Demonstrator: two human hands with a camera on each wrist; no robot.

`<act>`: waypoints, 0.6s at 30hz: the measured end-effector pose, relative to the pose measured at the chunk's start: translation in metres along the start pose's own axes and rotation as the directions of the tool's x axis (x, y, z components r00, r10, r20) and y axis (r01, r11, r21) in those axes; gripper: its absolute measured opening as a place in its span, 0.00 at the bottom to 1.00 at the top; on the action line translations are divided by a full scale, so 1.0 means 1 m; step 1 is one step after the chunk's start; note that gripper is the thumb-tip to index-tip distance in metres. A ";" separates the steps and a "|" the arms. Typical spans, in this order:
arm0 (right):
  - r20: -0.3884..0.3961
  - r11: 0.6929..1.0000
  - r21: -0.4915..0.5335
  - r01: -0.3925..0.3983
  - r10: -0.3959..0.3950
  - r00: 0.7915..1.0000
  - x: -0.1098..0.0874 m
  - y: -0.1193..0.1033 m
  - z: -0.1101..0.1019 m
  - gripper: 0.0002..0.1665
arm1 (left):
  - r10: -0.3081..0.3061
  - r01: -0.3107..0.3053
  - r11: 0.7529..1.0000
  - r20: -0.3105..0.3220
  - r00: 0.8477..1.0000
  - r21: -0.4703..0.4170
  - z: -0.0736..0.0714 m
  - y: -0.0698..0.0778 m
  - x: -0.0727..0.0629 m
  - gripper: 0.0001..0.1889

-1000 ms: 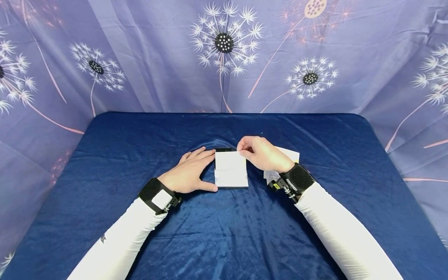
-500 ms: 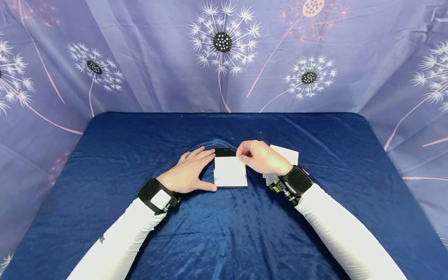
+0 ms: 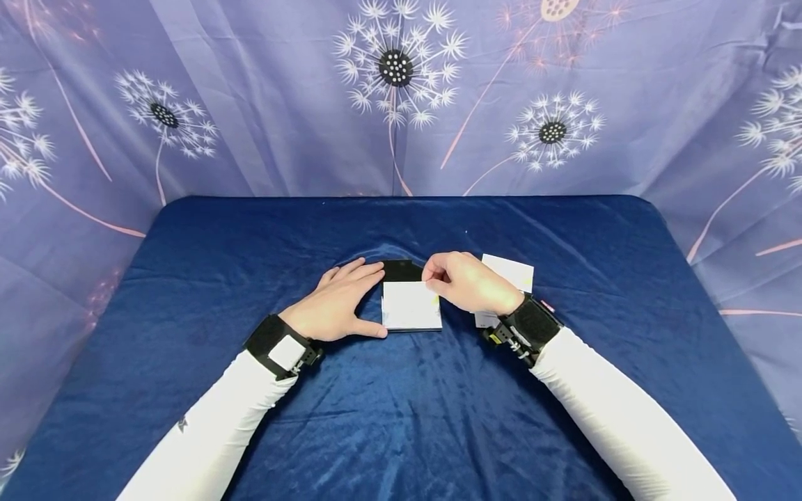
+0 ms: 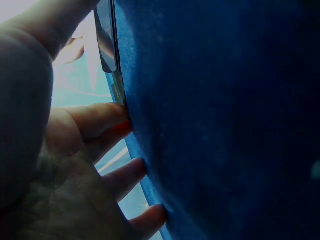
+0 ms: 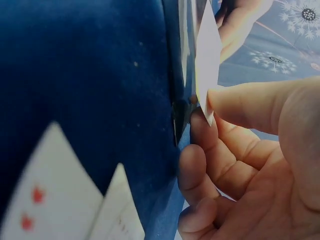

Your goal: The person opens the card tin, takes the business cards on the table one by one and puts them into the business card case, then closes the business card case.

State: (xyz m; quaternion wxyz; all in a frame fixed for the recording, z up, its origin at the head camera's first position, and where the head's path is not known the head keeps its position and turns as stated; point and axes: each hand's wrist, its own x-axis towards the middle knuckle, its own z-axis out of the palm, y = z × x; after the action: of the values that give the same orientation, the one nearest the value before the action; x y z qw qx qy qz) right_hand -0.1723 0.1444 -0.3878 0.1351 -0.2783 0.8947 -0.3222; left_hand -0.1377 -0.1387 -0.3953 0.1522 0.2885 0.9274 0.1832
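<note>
A white card (image 3: 410, 306) lies over a flat, glossy black object (image 3: 399, 271) at the middle of the table; the black far part shows beyond it. My right hand (image 3: 470, 282) pinches the card's far right corner between thumb and forefinger. In the right wrist view the pinched card (image 5: 207, 60) stands out from the shiny black edge (image 5: 181, 122). My left hand (image 3: 335, 303) rests palm down, fingers spread, with forefinger and thumb at the object's left side. Whether the card's near edge is attached to it, I cannot tell.
Loose white cards (image 3: 509, 271) lie right of the black object, partly under my right wrist. One card (image 5: 60, 195) bears red marks in the right wrist view. Dark blue cloth (image 3: 401, 417) covers the table; a patterned curtain (image 3: 282, 104) hangs behind.
My right hand has come slightly nearer with the card's corner. The card's far edge has shifted toward me, and more of the black object shows. My left hand stays in place.
</note>
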 end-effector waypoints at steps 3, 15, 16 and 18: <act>0.011 1.000 -0.011 -0.001 0.001 1.000 0.001 0.000 0.002 0.05 | -0.001 0.001 1.000 0.001 1.000 0.001 -0.001 0.000 0.000 0.55; 0.026 0.997 -0.062 0.035 -0.034 0.999 -0.002 -0.002 0.006 0.05 | 0.001 -0.001 1.000 0.003 1.000 0.000 -0.001 0.000 0.000 0.55; 0.027 0.997 -0.064 0.040 -0.038 0.999 -0.003 -0.002 0.007 0.04 | 0.002 -0.002 1.000 0.003 1.000 0.001 -0.001 0.000 0.000 0.55; 0.030 0.996 -0.068 0.050 -0.048 0.998 -0.003 -0.002 0.007 0.05 | 0.001 -0.001 1.000 0.003 1.000 0.000 -0.001 0.000 -0.001 0.55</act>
State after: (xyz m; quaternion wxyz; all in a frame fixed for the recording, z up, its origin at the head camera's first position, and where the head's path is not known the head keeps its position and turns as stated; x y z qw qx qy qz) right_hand -0.1662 0.1410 -0.3917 0.1301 -0.3093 0.8962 -0.2903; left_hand -0.1377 -0.1394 -0.3944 0.1537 0.2890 0.9270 0.1829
